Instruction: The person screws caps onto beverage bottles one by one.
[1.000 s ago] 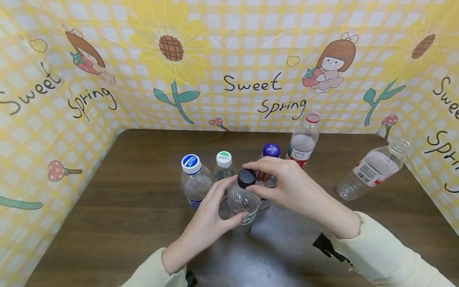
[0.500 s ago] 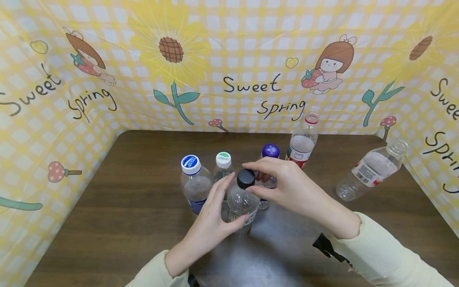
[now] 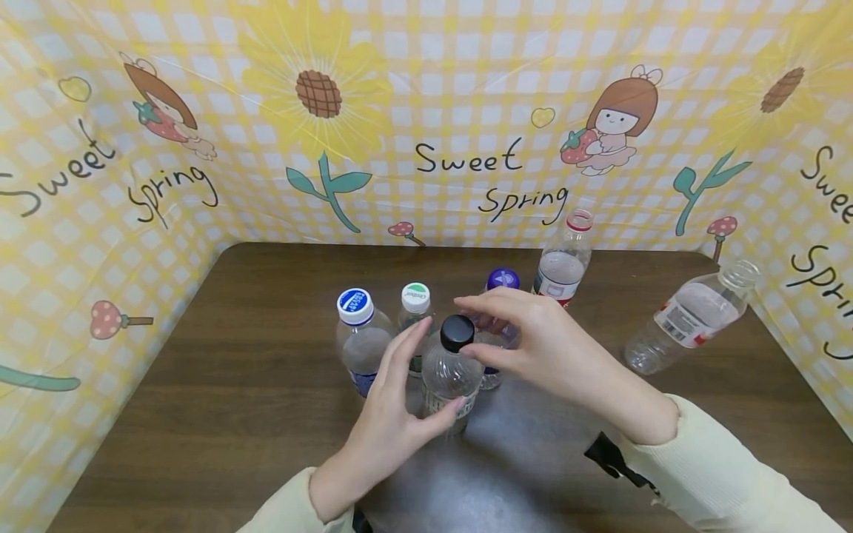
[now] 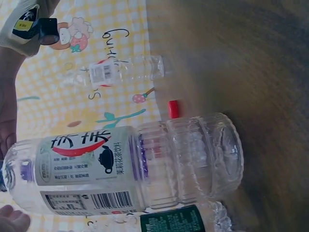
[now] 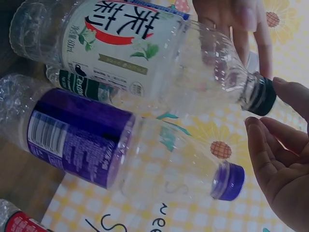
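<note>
A clear plastic bottle point(image 3: 452, 376) with a black cap point(image 3: 457, 333) stands upright between both hands. Its pale label with a teapot print shows in the left wrist view. My left hand point(image 3: 386, 426) is spread around it, fingers apart from its side and the thumb in front of its label, touching or very near. At the cap is my right hand point(image 3: 533, 333); in the right wrist view its fingers are parted from the cap point(image 5: 264, 97), the thumb tip right by it. Just behind that hand stands a purple-capped bottle point(image 5: 82, 137), partly hidden in the head view.
Left of the hands stand a blue-and-white-capped bottle point(image 3: 363, 348) and a smaller bottle with a white-green cap point(image 3: 416, 298). Uncapped bottles point(image 3: 561, 268) stand at the back and right point(image 3: 693, 314). A red cap point(image 4: 174, 109) lies on the wooden table point(image 3: 220, 414).
The fingers of my right hand have loosened from the black cap and the hand has shifted slightly right. My left fingers have drawn away from the bottle's side. The bottle stays in place.
</note>
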A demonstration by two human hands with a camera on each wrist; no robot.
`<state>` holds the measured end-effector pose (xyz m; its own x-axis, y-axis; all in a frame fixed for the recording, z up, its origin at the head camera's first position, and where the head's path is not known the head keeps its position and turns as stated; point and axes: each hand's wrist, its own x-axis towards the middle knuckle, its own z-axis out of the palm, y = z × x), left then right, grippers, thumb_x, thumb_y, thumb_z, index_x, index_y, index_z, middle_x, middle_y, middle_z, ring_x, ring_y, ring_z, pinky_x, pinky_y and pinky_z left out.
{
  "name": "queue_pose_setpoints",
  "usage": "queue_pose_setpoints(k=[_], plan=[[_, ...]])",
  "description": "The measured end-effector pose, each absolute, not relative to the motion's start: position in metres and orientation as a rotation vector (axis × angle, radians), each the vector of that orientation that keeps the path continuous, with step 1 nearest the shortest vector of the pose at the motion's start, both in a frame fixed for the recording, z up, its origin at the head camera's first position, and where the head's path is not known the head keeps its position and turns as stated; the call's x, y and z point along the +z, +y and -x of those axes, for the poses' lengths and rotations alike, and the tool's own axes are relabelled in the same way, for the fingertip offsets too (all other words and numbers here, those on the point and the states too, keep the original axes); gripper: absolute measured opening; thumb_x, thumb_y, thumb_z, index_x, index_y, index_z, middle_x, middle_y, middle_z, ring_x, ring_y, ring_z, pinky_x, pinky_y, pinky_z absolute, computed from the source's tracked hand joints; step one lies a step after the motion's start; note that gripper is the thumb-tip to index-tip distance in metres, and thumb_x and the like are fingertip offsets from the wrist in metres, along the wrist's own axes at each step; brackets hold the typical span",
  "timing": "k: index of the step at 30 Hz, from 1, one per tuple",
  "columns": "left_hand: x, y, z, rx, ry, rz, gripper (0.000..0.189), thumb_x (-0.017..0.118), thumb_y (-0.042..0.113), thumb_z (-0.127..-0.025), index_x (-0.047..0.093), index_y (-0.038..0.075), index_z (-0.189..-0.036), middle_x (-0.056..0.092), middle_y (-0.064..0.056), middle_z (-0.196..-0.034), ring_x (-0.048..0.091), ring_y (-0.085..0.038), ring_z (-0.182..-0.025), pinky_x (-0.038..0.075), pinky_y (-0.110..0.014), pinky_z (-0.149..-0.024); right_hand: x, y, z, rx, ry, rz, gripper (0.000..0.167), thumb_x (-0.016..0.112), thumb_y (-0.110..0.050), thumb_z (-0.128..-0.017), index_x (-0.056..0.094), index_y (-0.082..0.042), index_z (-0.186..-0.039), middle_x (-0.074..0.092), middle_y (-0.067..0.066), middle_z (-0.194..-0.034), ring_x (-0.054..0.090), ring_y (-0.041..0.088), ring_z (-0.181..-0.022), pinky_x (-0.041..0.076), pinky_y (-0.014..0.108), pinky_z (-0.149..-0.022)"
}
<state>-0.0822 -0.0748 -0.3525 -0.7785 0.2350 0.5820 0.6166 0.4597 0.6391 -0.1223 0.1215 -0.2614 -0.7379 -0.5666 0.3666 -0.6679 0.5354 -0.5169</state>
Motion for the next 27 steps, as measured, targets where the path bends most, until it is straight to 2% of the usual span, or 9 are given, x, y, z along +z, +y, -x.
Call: queue_pose_setpoints(k=[5, 9, 14, 17, 20, 23, 25, 27], plan=[[-0.353, -0.070, 0.084, -1.210, -1.946, 0.839, 0.066, 0.072, 0.020, -0.084, 0.040, -0.009, -0.134, 0.050, -0.022, -0.131, 0.047, -0.022, -0.127, 0.037, -0.020, -0.111, -0.256, 0.131, 0.122, 0.994, -2.498, -1.069, 0.042, 0.079, -0.009, -0.076, 0.066, -0.006, -0.116, 0.072, 0.003, -0.102, 0.064, 0.007, -0.083, 0.057, 0.023, -0.072], [-0.352, -0.060, 0.088, -1.153, -1.654, 0.902, 0.050, 0.066, 0.021, -0.088, 0.048, -0.014, -0.119, 0.056, -0.023, -0.118, 0.053, -0.022, -0.121, 0.043, -0.023, -0.107, -0.250, 0.144, 0.121, 0.972, -2.437, -1.010, 0.041, 0.080, -0.006, -0.074, 0.068, -0.008, -0.114, 0.072, 0.001, -0.100, 0.063, 0.004, -0.083, 0.054, 0.017, -0.073], [-0.346, -0.044, 0.092, -1.067, -1.436, 0.986, 0.034, 0.067, 0.017, -0.088, 0.054, -0.012, -0.101, 0.059, -0.023, -0.099, 0.060, -0.029, -0.101, 0.051, -0.027, -0.098, -0.244, 0.163, 0.120, 0.992, -2.429, -0.885, 0.039, 0.079, -0.001, -0.073, 0.070, -0.010, -0.110, 0.071, -0.001, -0.097, 0.062, -0.002, -0.080, 0.050, 0.009, -0.073], [-0.341, -0.032, 0.089, -1.051, -1.435, 1.027, 0.027, 0.064, 0.016, -0.089, 0.056, -0.010, -0.093, 0.059, -0.022, -0.094, 0.061, -0.030, -0.092, 0.054, -0.028, -0.090, -0.247, 0.176, 0.122, 1.009, -2.467, -0.762, 0.033, 0.077, -0.002, -0.076, 0.071, -0.010, -0.107, 0.072, 0.000, -0.096, 0.060, -0.009, -0.080, 0.049, 0.006, -0.075], [-0.338, -0.018, 0.082, -1.073, -1.524, 1.044, 0.024, 0.063, 0.014, -0.090, 0.059, -0.008, -0.095, 0.061, -0.020, -0.097, 0.062, -0.028, -0.092, 0.055, -0.027, -0.087, -0.257, 0.192, 0.127, 0.999, -2.533, -0.620, 0.025, 0.075, -0.005, -0.079, 0.070, -0.008, -0.104, 0.072, 0.006, -0.094, 0.057, -0.014, -0.079, 0.047, 0.002, -0.073], [-0.339, 0.000, 0.078, -1.172, -1.688, 1.005, 0.025, 0.066, 0.012, -0.088, 0.060, -0.004, -0.106, 0.062, -0.016, -0.106, 0.062, -0.023, -0.100, 0.053, -0.025, -0.091, -0.272, 0.207, 0.135, 0.988, -2.624, -0.475, 0.021, 0.074, -0.011, -0.083, 0.070, -0.005, -0.102, 0.072, 0.011, -0.094, 0.054, -0.016, -0.075, 0.046, 0.001, -0.069], [-0.340, 0.014, 0.077, -1.288, -1.814, 0.943, 0.032, 0.068, 0.011, -0.086, 0.058, 0.000, -0.114, 0.061, -0.013, -0.113, 0.061, -0.020, -0.106, 0.051, -0.024, -0.096, -0.284, 0.215, 0.141, 0.958, -2.693, -0.392, 0.020, 0.072, -0.014, -0.085, 0.069, -0.003, -0.101, 0.072, 0.014, -0.092, 0.056, -0.011, -0.073, 0.046, 0.004, -0.065], [-0.341, 0.030, 0.079, -1.428, -1.926, 0.861, 0.037, 0.069, 0.011, -0.085, 0.057, 0.005, -0.119, 0.060, -0.010, -0.119, 0.059, -0.018, -0.110, 0.049, -0.024, -0.098, -0.297, 0.223, 0.147, 0.940, -2.767, -0.319, 0.022, 0.070, -0.017, -0.087, 0.069, -0.001, -0.102, 0.072, 0.016, -0.092, 0.062, -0.001, -0.073, 0.048, 0.009, -0.062]])
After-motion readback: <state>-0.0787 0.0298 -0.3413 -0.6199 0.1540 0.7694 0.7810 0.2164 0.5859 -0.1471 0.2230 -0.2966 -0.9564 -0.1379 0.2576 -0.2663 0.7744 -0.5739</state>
